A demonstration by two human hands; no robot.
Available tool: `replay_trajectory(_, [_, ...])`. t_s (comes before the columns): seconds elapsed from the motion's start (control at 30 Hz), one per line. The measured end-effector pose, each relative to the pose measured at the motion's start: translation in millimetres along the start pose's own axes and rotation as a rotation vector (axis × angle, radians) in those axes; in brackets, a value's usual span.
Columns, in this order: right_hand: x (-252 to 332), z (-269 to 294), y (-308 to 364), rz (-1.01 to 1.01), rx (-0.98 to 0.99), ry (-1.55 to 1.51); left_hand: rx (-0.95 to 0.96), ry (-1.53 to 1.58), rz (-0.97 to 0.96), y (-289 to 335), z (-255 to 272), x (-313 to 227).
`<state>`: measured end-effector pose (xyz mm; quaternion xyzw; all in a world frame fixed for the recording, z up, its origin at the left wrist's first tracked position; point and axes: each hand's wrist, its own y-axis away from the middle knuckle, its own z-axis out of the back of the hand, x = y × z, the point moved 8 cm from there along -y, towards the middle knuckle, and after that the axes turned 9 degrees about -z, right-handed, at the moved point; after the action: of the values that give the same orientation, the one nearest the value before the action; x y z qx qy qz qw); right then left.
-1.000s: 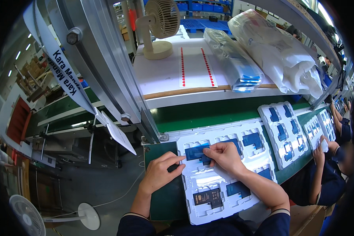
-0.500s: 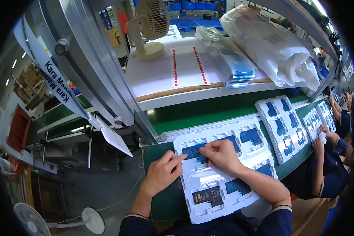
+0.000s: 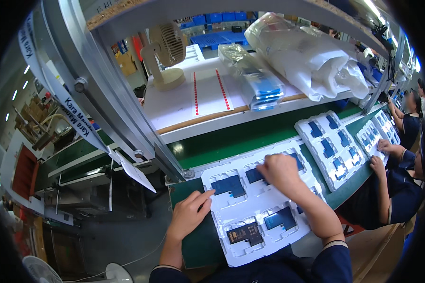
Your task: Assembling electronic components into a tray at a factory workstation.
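A white plastic tray (image 3: pixel 236 210) lies before me on the green bench, with flat L-shaped phone batteries in its pockets. My left hand (image 3: pixel 190 214) rests at the tray's left edge, index finger stretched toward the near corner of a blue-filmed battery (image 3: pixel 229 186); I see nothing held in it. My right hand (image 3: pixel 282 173) is over the upper middle pocket, fingers curled together at a dark blue battery (image 3: pixel 255 176). Whether they pinch anything is hidden. Nearest me lie a black printed battery (image 3: pixel 245 234) and a blue-filmed one (image 3: pixel 279 219).
A second filled tray (image 3: pixel 333 151) stands to the right, with co-workers' hands (image 3: pixel 380 162) at further trays beyond. On the raised shelf are a fan (image 3: pixel 167 56), a sheet with red stickers (image 3: pixel 211 93) and plastic bags (image 3: pixel 307 56). A metal post (image 3: pixel 113 94) rises at left.
My right hand has moved from the upper left battery to the one in the pocket to its right. My left hand stays by the tray's left edge. The view has shifted slightly.
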<state>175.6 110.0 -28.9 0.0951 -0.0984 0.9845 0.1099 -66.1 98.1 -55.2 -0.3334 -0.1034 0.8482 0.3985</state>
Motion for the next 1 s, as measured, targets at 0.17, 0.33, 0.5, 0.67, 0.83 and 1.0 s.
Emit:
replay_trajectory(0.17, [-73,73,-39,-0.091,-0.281,-0.493,-0.555,0.305,0.396,75,52,51])
replay_trajectory(0.33, [-69,90,-96,0.046,-0.497,-0.716,-1.416,0.360,0.779,269,108,70])
replay_trajectory(0.5, [-63,-5,-217,0.365,-0.132,-0.106,-1.983,0.485,1.079,513,-12,79])
replay_trajectory(0.67, [212,-111,-209,0.804,0.011,-0.424,-2.451,0.492,1.750,716,-213,26])
replay_trajectory(0.83, [249,-107,-169,0.822,0.082,-0.646,-2.907,0.792,1.733,798,-373,-70])
replay_trajectory(1.0, [199,-55,-176,0.692,0.057,-0.820,-2.769,0.501,1.699,838,-405,-89])
